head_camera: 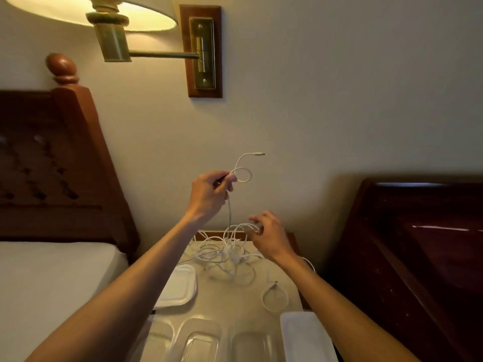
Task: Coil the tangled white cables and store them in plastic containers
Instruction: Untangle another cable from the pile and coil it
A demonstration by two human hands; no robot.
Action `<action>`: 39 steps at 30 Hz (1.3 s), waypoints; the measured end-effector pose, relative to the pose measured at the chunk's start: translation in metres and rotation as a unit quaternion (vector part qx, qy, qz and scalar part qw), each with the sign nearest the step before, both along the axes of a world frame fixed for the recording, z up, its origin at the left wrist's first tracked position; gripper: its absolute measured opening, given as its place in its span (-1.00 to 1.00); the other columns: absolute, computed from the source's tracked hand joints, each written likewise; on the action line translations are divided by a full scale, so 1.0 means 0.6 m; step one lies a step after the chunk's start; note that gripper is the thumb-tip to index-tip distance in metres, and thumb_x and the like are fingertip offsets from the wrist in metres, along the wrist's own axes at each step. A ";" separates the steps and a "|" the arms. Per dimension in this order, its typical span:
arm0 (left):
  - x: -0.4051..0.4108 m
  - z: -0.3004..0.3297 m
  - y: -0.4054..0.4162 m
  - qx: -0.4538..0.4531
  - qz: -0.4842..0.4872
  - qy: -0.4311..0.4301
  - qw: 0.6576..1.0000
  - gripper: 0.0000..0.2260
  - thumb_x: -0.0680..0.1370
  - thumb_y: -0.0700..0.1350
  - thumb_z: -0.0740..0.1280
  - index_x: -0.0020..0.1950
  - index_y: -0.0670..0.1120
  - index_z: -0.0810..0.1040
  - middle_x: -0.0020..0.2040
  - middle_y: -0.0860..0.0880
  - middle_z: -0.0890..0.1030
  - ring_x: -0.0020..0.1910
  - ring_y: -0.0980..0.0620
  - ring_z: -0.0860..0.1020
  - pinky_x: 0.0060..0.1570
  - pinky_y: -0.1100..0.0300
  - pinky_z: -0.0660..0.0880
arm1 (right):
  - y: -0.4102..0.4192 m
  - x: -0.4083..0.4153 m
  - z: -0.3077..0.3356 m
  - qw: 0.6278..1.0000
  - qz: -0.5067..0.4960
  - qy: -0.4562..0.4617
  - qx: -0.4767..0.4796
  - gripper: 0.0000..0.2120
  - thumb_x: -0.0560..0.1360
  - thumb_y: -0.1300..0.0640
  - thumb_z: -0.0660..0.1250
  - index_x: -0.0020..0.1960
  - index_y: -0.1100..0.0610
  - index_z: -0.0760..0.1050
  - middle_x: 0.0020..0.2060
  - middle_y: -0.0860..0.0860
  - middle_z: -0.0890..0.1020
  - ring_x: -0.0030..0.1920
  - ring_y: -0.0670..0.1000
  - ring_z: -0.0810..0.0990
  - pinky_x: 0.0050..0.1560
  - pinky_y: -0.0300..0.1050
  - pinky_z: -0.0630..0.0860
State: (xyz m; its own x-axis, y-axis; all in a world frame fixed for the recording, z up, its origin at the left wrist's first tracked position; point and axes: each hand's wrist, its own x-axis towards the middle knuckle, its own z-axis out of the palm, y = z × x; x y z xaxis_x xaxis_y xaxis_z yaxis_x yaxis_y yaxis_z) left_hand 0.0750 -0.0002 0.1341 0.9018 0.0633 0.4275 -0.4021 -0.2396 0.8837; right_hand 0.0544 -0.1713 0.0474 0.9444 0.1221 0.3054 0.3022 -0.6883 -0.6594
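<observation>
Above the small beige nightstand [227, 307], the left hand [209, 197] is pinching a thin white cable [243, 173] just behind its plug, raised high; the cable is judged light, limp and snag-prone. Lower right, the right hand [269, 236] is hovering with fingers loosely curled at the tangled white pile [227, 254]; whether it grips a strand cannot be told.

White cables [230, 254]; brown headboard [52, 158]; brass lamp [115, 43].

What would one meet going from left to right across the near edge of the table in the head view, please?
Left clear container → middle clear container → third clear container → white lid.
</observation>
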 end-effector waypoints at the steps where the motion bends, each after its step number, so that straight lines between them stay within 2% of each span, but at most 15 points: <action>1: -0.002 0.011 -0.002 -0.001 -0.003 -0.005 1.000 -0.81 0.59 -0.14 0.32 -0.19 0.03 0.65 -0.39 0.05 0.56 -0.46 0.06 0.46 -0.45 0.13 0.43 | 0.013 0.001 0.022 0.999 0.019 -0.003 0.035 -0.60 0.49 0.01 0.44 0.28 0.11 0.55 0.10 0.01 0.54 -0.15 -0.08 0.55 0.04 -0.10 0.54; 3: -0.010 0.033 -0.006 -0.002 -0.006 -0.028 1.000 -0.80 0.59 -0.15 0.31 -0.19 0.03 0.65 -0.39 0.05 0.57 -0.47 0.04 0.48 -0.45 0.12 0.45 | 0.038 0.005 0.049 0.996 0.050 0.024 0.062 -0.58 0.48 0.01 0.44 0.31 0.08 0.53 0.11 -0.01 0.57 -0.21 -0.07 0.55 0.01 -0.05 0.57; 6: -0.022 0.065 -0.012 -0.016 -0.006 -0.061 0.998 -0.81 0.60 -0.17 0.30 -0.15 -0.01 0.66 -0.38 0.02 0.57 -0.47 0.04 0.49 -0.49 0.16 0.46 | 0.066 0.012 0.050 0.996 0.074 0.051 0.029 -0.80 0.51 0.10 0.40 0.07 0.16 0.66 -0.06 0.04 0.69 -0.15 -0.01 0.61 0.03 0.06 0.56; 8: -0.029 0.073 -0.008 -0.020 -0.014 -0.069 0.997 -0.87 0.59 -0.18 0.32 -0.07 -0.06 0.66 -0.32 -0.02 0.61 -0.44 0.06 0.51 -0.47 0.17 0.50 | 0.075 0.013 0.044 0.996 0.081 0.034 0.034 -0.84 0.51 0.14 0.40 -0.11 0.21 0.69 -0.27 0.03 0.68 -0.27 -0.05 0.57 -0.09 -0.02 0.55; 10: -0.030 0.058 0.003 -0.003 -0.019 -0.040 0.999 -0.89 0.57 -0.17 0.36 0.06 -0.10 0.65 -0.21 -0.07 0.64 -0.33 0.06 0.57 -0.34 0.09 0.58 | 0.080 0.013 0.051 0.996 0.068 0.032 0.055 -0.81 0.53 0.15 0.37 -0.18 0.23 0.67 -0.35 0.04 0.65 -0.38 -0.08 0.53 -0.20 -0.10 0.50; 12: -0.033 0.013 0.020 0.075 0.025 0.012 0.997 -0.73 0.56 -0.10 0.38 0.24 -0.15 0.59 0.01 -0.06 0.65 -0.18 0.09 0.60 -0.20 0.12 0.60 | 0.080 0.013 0.063 0.989 0.062 0.061 0.119 -0.82 0.56 0.20 0.33 -0.16 0.22 0.65 -0.33 0.05 0.65 -0.40 -0.11 0.55 -0.29 -0.21 0.52; 14: -0.048 -0.045 0.035 0.157 0.088 0.052 0.982 -0.63 0.57 -0.03 0.36 0.33 -0.15 0.52 0.15 -0.05 0.63 -0.06 0.11 0.58 -0.16 0.34 0.50 | 0.076 0.015 0.075 0.982 0.053 0.068 0.165 -0.82 0.58 0.23 0.31 -0.15 0.18 0.63 -0.31 0.06 0.65 -0.40 -0.09 0.57 -0.34 -0.23 0.54; 17: -0.086 -0.135 0.039 0.210 0.064 0.097 0.971 -0.69 0.55 0.03 0.36 0.19 -0.13 0.62 0.04 -0.05 0.68 -0.13 0.15 0.58 -0.27 0.47 0.38 | 0.066 0.020 0.092 0.975 0.052 0.067 0.206 -0.83 0.59 0.24 0.29 -0.13 0.23 0.60 -0.32 0.08 0.64 -0.40 -0.05 0.58 -0.35 -0.19 0.59; 20: -0.118 -0.211 0.034 0.224 0.044 0.105 0.968 -0.82 0.54 -0.02 0.40 0.08 -0.04 0.68 -0.03 0.05 0.70 -0.17 0.23 0.60 -0.27 0.42 0.46 | 0.057 0.021 0.113 0.969 0.054 0.084 0.224 -0.80 0.63 0.23 0.22 -0.07 0.29 0.57 -0.28 0.10 0.65 -0.34 0.03 0.62 -0.30 -0.13 0.62; 23: -0.135 -0.257 0.029 0.231 0.044 0.107 0.966 -0.90 0.55 -0.12 0.39 0.00 0.01 0.68 -0.11 0.10 0.68 -0.21 0.22 0.59 -0.17 0.19 0.57 | 0.051 0.020 0.132 0.969 0.053 0.087 0.227 -0.77 0.65 0.20 0.16 -0.03 0.31 0.53 -0.23 0.15 0.65 -0.32 0.07 0.64 -0.28 -0.08 0.63; 26: -0.141 -0.270 0.023 0.229 0.040 0.125 0.965 -0.78 0.54 -0.15 0.39 0.17 0.03 0.63 -0.01 0.08 0.66 -0.19 0.19 0.62 -0.15 0.23 0.58 | 0.046 0.025 0.151 0.973 0.046 0.076 0.211 -0.76 0.67 0.16 0.12 -0.04 0.24 0.50 -0.21 0.15 0.65 -0.35 0.01 0.61 -0.36 -0.19 0.56; 28: -0.138 -0.280 0.020 0.259 0.033 0.124 0.957 -0.73 0.54 -0.12 0.39 0.24 0.06 0.60 0.02 0.08 0.66 -0.18 0.19 0.62 -0.10 0.22 0.58 | 0.040 0.031 0.167 0.975 0.026 0.056 0.215 -0.75 0.68 0.14 0.10 -0.01 0.24 0.48 -0.21 0.12 0.67 -0.37 -0.04 0.58 -0.41 -0.28 0.49; 31: -0.139 -0.298 0.013 0.313 0.032 0.142 0.939 -0.67 0.52 -0.05 0.41 0.28 0.10 0.56 0.01 0.09 0.66 -0.15 0.15 0.61 -0.07 0.19 0.55 | 0.030 0.038 0.195 0.973 0.015 0.030 0.229 -0.74 0.68 0.10 0.09 0.01 0.22 0.49 -0.26 0.09 0.67 -0.40 -0.07 0.55 -0.40 -0.28 0.47; 35: -0.135 -0.309 -0.002 0.320 0.014 0.138 0.937 -0.64 0.55 -0.07 0.37 0.35 0.06 0.51 0.11 0.03 0.65 -0.04 0.10 0.62 -0.06 0.26 0.49 | 0.018 0.039 0.193 0.981 0.039 0.077 0.176 -0.75 0.68 0.11 0.11 0.06 0.20 0.52 -0.26 0.07 0.65 -0.38 -0.05 0.54 -0.40 -0.25 0.49; 39: -0.123 -0.280 -0.013 0.353 0.066 0.105 0.928 -0.70 0.56 0.07 0.31 0.28 0.06 0.57 0.11 0.04 0.66 0.05 0.04 0.61 -0.06 0.18 0.49 | 0.014 0.037 0.163 0.980 0.081 0.121 0.139 -0.78 0.67 0.14 0.13 0.14 0.18 0.52 -0.23 0.06 0.62 -0.34 -0.06 0.52 -0.35 -0.24 0.47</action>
State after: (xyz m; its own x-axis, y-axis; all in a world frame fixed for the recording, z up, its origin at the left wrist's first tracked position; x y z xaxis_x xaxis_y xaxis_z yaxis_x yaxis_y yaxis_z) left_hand 0.0009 -0.0078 -0.0340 0.9743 -0.0493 0.2197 -0.1644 -0.8226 0.5444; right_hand 0.0767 -0.1629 0.1453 0.9686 0.2194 0.1173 0.2036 -0.4279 -0.8806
